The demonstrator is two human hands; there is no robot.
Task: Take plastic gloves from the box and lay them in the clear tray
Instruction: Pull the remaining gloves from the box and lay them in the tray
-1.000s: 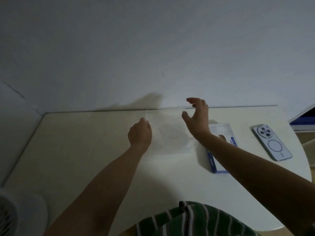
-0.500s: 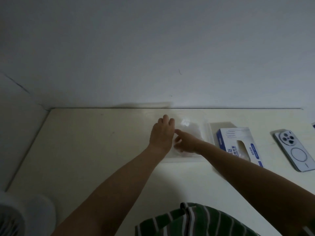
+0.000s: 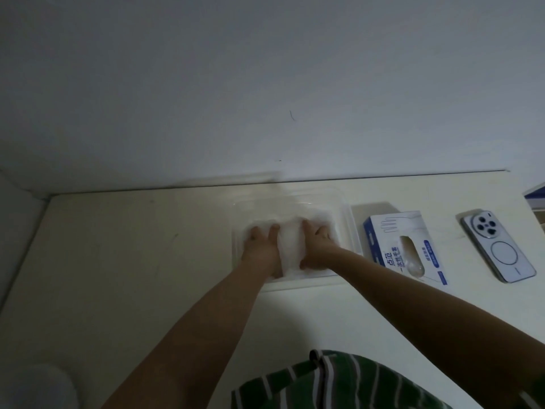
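The clear tray (image 3: 346, 215) lies on the cream table against the wall. Thin white plastic gloves (image 3: 292, 246) lie flat inside it. My left hand (image 3: 261, 250) and my right hand (image 3: 317, 249) rest side by side on the gloves, fingers straight and spread, pressing them down into the tray. The blue and white glove box (image 3: 383, 234) lies flat just right of the tray, its oval opening facing up with plastic showing in it.
A white phone (image 3: 498, 249) lies face down right of the box. A blue and white item (image 3: 535, 199) sits at the table's far right edge. A round white object (image 3: 38, 385) is at the lower left. The wall stands right behind the tray.
A second ago both hands held a glove up above the table. They have since lowered it into the tray and now press flat on it. My view has dropped toward the table.
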